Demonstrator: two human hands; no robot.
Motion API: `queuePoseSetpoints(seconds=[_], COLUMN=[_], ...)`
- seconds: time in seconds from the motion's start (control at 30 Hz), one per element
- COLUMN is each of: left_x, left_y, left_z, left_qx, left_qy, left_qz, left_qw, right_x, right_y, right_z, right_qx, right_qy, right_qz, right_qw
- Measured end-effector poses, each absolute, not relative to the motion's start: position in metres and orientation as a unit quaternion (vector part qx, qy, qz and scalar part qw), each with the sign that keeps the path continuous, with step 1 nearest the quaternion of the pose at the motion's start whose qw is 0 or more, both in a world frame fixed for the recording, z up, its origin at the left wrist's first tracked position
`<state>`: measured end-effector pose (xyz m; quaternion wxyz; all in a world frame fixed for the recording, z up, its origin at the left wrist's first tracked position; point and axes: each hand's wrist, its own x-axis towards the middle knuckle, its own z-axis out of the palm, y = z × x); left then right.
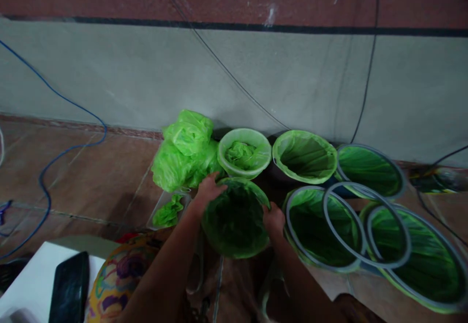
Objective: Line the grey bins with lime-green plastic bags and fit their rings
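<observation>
In front of me stands a bin lined with a green plastic bag (237, 250), the bag folded over its rim. My left hand (209, 191) is at the rim's upper left, fingers and thumb around the bag's edge. On the right side, my right hand (274, 220) is closed on the bag's edge, thumb toward the inside. Just behind is a pale bin (223, 159) with a crumpled green bag (239, 154) inside. Loose green bags (185, 154) are heaped beside it, and a clear tray (153, 213) holds a smaller green bag (168, 213).
Other green-lined bins (305, 176) stand to the right, several with grey rims. A loose grey ring (407, 245) lies across two of them. A blue cable (46, 171) runs over the floor at left. A dark phone (69, 286) rests on a white surface (36, 274).
</observation>
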<state>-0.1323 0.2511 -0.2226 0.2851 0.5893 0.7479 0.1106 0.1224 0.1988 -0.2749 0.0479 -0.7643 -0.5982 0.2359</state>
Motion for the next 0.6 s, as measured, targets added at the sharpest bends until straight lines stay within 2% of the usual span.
queuePoseSetpoints(seconds=[0.17,0.27,0.37,0.47,0.6], left_x=[-0.122,-0.106,-0.095,-0.093,-0.102], left_y=[0.258,0.264,0.271,0.273,0.265], left_z=[-0.22,-0.219,-0.22,-0.225,-0.236], left_qx=[0.619,0.658,0.658,0.655,0.675], left_qy=[0.725,0.697,0.704,0.716,0.705], left_qz=[0.159,0.155,0.132,0.095,0.057], left_qw=[0.258,0.239,0.232,0.222,0.209], right_x=[0.118,0.115,0.111,0.102,0.091], right_y=[0.144,0.162,0.205,0.24,0.251], right_z=[-0.27,-0.252,-0.237,-0.237,-0.253], right_qx=[-0.802,-0.765,-0.706,-0.676,-0.652], right_qy=[-0.539,-0.587,-0.635,-0.67,-0.705], right_qz=[0.234,0.191,0.205,0.214,0.235], right_qw=[0.11,0.185,0.237,0.22,0.148])
